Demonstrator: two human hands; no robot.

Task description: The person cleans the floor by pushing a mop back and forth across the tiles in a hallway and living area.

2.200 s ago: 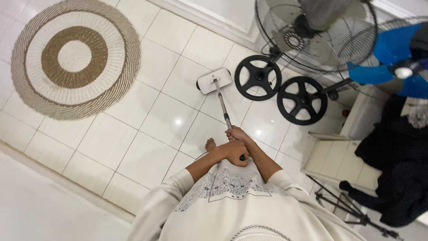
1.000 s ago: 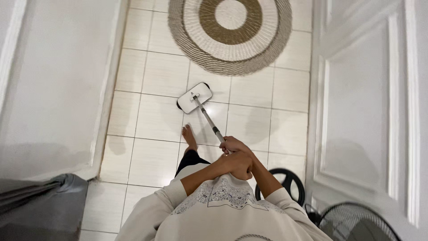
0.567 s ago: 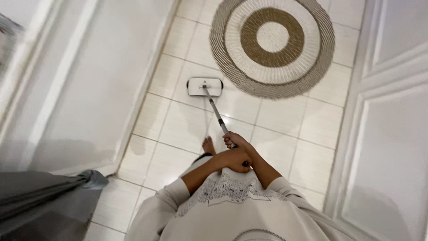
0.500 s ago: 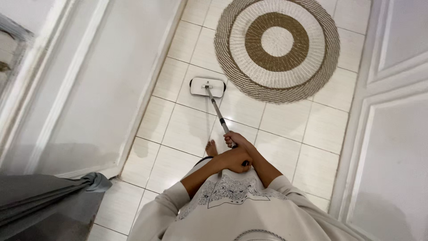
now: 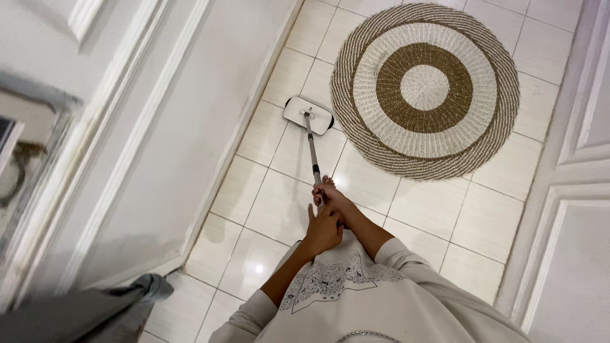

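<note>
Both the right hand (image 5: 330,197) and left hand (image 5: 323,230) gripped the mop (image 5: 309,115) (head mid-frame, touching the round rug (image 5: 424,89)); tiles (image 5: 279,203) around looked half-mopped.

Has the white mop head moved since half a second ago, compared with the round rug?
Yes. The mop head now almost touches the round rug edge; earlier a clearer gap separated them.

Soft, even indoor light; a small glare spot on the tiled floor (image 5: 258,269) below the mop head (image 5: 308,115); left edge motion-blurred.
</note>
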